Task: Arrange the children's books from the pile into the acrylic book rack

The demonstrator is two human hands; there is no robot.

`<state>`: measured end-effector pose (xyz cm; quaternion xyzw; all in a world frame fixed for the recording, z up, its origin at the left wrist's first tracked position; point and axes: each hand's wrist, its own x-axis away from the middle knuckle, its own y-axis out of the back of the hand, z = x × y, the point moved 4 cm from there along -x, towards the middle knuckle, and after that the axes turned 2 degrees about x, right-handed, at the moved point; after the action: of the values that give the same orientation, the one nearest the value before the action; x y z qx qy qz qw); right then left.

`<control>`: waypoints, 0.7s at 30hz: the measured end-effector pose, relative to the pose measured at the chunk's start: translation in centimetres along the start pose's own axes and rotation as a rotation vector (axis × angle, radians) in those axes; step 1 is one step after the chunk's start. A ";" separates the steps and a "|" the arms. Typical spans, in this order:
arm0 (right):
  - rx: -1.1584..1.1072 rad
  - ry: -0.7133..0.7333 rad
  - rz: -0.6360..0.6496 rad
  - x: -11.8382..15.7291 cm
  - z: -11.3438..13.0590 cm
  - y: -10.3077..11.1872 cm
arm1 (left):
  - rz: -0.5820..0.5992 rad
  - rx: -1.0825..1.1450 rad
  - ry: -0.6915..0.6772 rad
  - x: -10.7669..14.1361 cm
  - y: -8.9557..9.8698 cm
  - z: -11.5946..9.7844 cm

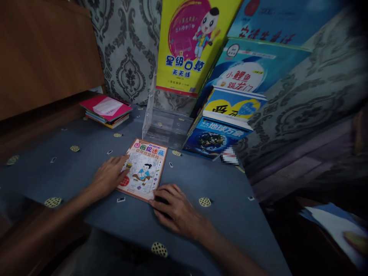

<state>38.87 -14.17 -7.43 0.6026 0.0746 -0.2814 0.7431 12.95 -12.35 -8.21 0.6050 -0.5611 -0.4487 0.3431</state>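
Note:
A small orange-bordered children's book (143,168), its cover showing a cartoon figure, lies face up on the patterned blue-grey table. Along its left edge, my left hand (110,172) rests with fingers stretched out, the tips on the cover. My right hand (174,207) touches the lower right corner with its fingers apart and slightly bent. Neither hand is closed around the book. Just behind it stands a clear acrylic rack (166,132), with a yellow workbook (175,78) upright in its left part.
In the rack's right part, several books stand in tiers, with a blue globe-covered book (211,140) in front. A stack topped by a pink book (107,107) lies back left, near a wooden cabinet (48,57). At right, papers (336,226) lie below the table (230,230).

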 end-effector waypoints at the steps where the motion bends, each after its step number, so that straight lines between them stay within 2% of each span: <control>1: -0.004 0.000 0.006 0.0 0.0 0.0 | -0.008 0.036 0.002 -0.1 0.0 0.0; 5: -0.024 -0.007 0.025 0.0 -0.2 0.2 | -0.075 0.329 0.065 -0.6 0.4 0.4; 8: -0.067 -0.017 0.031 -0.1 -0.2 0.4 | -0.094 0.720 0.269 -1.3 0.5 1.4; 11: -0.131 -0.048 0.042 -0.1 -0.3 0.3 | -0.020 1.141 0.514 -1.4 -0.2 1.7; 13: -0.177 -0.090 0.037 -0.1 -0.5 0.1 | 0.055 1.330 0.613 -1.2 -0.6 1.2; 16: -0.255 -0.204 0.007 -0.1 -1.2 -0.4 | 0.107 1.478 0.668 -0.8 -0.8 0.5; 21: -0.386 -0.445 0.005 -0.4 -2.1 -1.3 | 0.082 1.628 0.669 -0.1 -0.5 0.2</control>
<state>38.39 -12.28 -8.92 0.3736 -0.0393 -0.3853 0.8428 12.95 -12.18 -8.78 0.7409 -0.5980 0.3040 -0.0324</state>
